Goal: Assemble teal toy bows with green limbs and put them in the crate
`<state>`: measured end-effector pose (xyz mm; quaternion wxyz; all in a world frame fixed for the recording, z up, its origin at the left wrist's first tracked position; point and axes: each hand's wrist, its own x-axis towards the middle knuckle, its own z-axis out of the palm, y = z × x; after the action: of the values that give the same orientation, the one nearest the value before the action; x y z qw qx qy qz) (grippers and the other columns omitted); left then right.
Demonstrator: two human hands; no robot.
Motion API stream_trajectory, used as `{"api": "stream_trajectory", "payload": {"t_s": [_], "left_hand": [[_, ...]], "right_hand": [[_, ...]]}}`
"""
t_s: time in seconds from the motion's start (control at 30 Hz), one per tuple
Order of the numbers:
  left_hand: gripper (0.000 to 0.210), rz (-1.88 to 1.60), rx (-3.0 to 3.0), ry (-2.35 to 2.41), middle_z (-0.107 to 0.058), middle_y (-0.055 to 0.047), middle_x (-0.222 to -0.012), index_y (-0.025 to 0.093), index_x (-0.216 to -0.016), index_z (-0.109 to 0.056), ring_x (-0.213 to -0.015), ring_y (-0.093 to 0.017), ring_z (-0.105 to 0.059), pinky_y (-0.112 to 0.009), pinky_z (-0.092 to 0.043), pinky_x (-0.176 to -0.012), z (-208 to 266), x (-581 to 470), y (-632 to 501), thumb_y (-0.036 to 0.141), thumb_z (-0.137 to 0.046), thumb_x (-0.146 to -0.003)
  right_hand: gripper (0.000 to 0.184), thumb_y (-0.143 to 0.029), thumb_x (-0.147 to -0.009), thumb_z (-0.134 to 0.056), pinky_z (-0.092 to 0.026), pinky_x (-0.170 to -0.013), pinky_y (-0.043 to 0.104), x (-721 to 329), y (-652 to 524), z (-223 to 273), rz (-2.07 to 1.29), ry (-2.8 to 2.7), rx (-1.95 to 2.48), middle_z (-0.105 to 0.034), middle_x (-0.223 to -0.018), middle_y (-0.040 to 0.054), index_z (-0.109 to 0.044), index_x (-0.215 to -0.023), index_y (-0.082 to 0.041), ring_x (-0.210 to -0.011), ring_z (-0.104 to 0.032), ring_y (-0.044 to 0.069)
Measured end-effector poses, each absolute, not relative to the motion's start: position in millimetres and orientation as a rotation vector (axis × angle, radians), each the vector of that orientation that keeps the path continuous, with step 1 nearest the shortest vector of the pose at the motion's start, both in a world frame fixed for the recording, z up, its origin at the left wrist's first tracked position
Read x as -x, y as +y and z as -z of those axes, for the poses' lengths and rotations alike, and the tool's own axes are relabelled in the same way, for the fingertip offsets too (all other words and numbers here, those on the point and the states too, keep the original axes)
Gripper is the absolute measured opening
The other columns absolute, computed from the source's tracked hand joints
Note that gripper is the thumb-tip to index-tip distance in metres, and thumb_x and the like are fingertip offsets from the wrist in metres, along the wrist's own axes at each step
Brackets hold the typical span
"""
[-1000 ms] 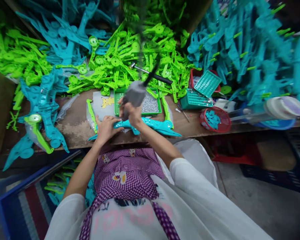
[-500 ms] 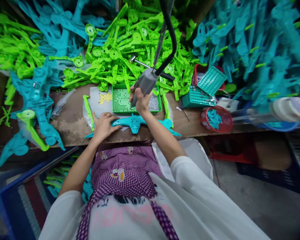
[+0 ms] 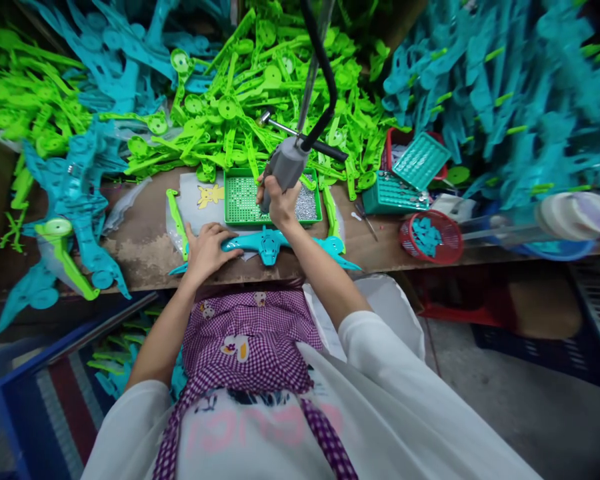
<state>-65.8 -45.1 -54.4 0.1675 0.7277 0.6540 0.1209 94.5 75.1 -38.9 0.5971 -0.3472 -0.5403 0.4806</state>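
Observation:
My right hand [image 3: 284, 205] is wrapped round a grey electric screwdriver [image 3: 289, 163], which slants down from a black cord and a metal rod. The screwdriver's lower end points at the middle of a blue plastic part [image 3: 269, 248]; I cannot tell whether the bit touches it. My left hand [image 3: 208, 250] grips the left wing of this part on the table edge, thumb in front and fingers over the top. A lime-green arm piece [image 3: 179, 217] stands behind my left hand, and another green arm piece [image 3: 333, 212] is at the part's right end.
Behind the part lies a green tray [image 3: 240, 223] with small metal screws [image 3: 307, 205]. A hammer [image 3: 305, 137] rests on heaped green pieces [image 3: 230, 107]. Rightward are a screwdriver [image 3: 367, 221], a teal basket [image 3: 393, 193] and a red basket [image 3: 433, 250]. Blue pieces [image 3: 75, 200] pile up at left.
My right hand and the electric screwdriver have shifted slightly left, with the cord and rod swinging the same way. My left hand stays on the blue plastic part.

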Motion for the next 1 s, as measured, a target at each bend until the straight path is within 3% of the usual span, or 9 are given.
{"api": "stream_trajectory", "payload": {"t_s": [0.37,0.47,0.6,0.67,0.77,1.0], "left_hand": [[0.037,-0.282,-2.002,1.868,-0.065,-0.008,-0.124,0.029,-0.111,-0.072,-0.127,-0.036,-0.046,-0.070,-0.005,-0.113,46,64,-44,0.050,-0.072,-0.080],[0.044,-0.178,-1.980,1.815,-0.064,-0.011,-0.123,0.027,-0.117,-0.069,-0.123,-0.037,-0.049,-0.065,-0.022,-0.110,33,60,-34,0.045,-0.076,-0.077],[0.050,-0.156,-1.916,1.585,-0.069,-0.009,-0.109,0.022,-0.118,-0.068,-0.103,-0.028,-0.063,-0.040,-0.048,-0.090,19,52,-10,0.039,-0.079,-0.073],[0.048,-0.173,-1.930,1.504,-0.071,-0.008,-0.105,0.021,-0.116,-0.069,-0.098,-0.026,-0.065,-0.035,-0.050,-0.085,21,49,-4,0.037,-0.079,-0.072],[0.048,-0.197,-2.042,1.485,-0.069,-0.010,-0.109,0.018,-0.118,-0.068,-0.101,-0.027,-0.063,-0.037,-0.048,-0.088,35,48,-8,0.033,-0.078,-0.074],[0.040,-0.350,-2.094,1.497,-0.067,-0.006,-0.113,0.024,-0.122,-0.067,-0.103,-0.024,-0.061,-0.038,-0.048,-0.091,61,55,-22,0.036,-0.069,-0.084]], "right_hand": [[0.046,-0.066,-0.080,-0.054,-0.045,-0.048,0.024,-94,75,33,-1.136,-1.303,0.878,-0.047,-0.049,-0.0073,-0.055,-0.071,-0.021,-0.043,-0.049,0.008],[0.046,-0.066,-0.080,-0.054,-0.045,-0.049,0.024,-91,77,32,-1.145,-1.321,0.870,-0.048,-0.050,-0.0071,-0.056,-0.074,-0.021,-0.044,-0.049,0.007],[0.053,-0.072,-0.079,-0.051,-0.043,-0.048,0.023,-95,79,20,-1.144,-1.269,0.847,-0.047,-0.051,-0.0075,-0.060,-0.085,-0.020,-0.045,-0.049,0.007],[0.059,-0.078,-0.077,-0.048,-0.041,-0.046,0.022,-106,75,8,-1.121,-1.218,0.817,-0.046,-0.052,-0.0075,-0.061,-0.089,-0.021,-0.044,-0.049,0.007],[0.068,-0.086,-0.070,-0.044,-0.038,-0.043,0.022,-134,57,-7,-1.107,-1.178,0.805,-0.043,-0.051,-0.0075,-0.060,-0.089,-0.023,-0.043,-0.050,0.008],[0.070,-0.091,-0.054,-0.055,-0.037,-0.038,0.024,-174,22,2,-1.198,-1.095,0.847,-0.044,-0.042,-0.0082,-0.053,-0.073,-0.024,-0.036,-0.048,0.010]]}}
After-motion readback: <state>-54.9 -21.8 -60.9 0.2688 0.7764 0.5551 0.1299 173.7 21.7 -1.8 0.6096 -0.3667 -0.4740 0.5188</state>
